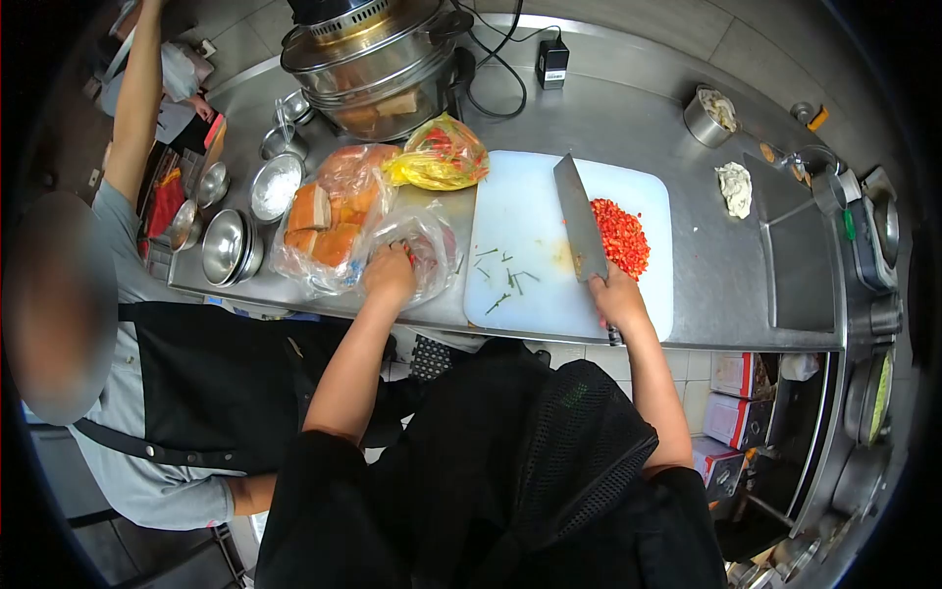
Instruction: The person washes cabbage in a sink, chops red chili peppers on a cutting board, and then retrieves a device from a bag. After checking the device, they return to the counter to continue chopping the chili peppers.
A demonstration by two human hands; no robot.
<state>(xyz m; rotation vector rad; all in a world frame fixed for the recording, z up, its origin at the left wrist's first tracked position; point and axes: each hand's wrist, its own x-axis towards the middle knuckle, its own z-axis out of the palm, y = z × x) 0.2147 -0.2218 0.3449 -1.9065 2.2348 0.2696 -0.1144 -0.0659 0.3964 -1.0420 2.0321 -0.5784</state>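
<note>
My right hand point(618, 298) is wrapped round the handle of a cleaver point(581, 221), whose broad blade lies over the white cutting board point(535, 187). Chopped red chili peppers point(620, 238) form a pile just right of the blade. Several green stems point(498, 302) are scattered on the board's left part. My left hand point(391, 273) reaches into a clear plastic bag point(432, 265) left of the board. Its fingers are curled in, and what they hold is partly hidden; a bit of red shows by the fingertips.
Bagged orange-brown blocks point(319, 218) and a yellow bag point(442, 155) lie left of the board. A glass-bowled cooker point(368, 74) stands behind, metal bowls point(228, 245) at left. A sink point(800, 270) is at right. Another person in an apron point(216, 373) stands close on the left.
</note>
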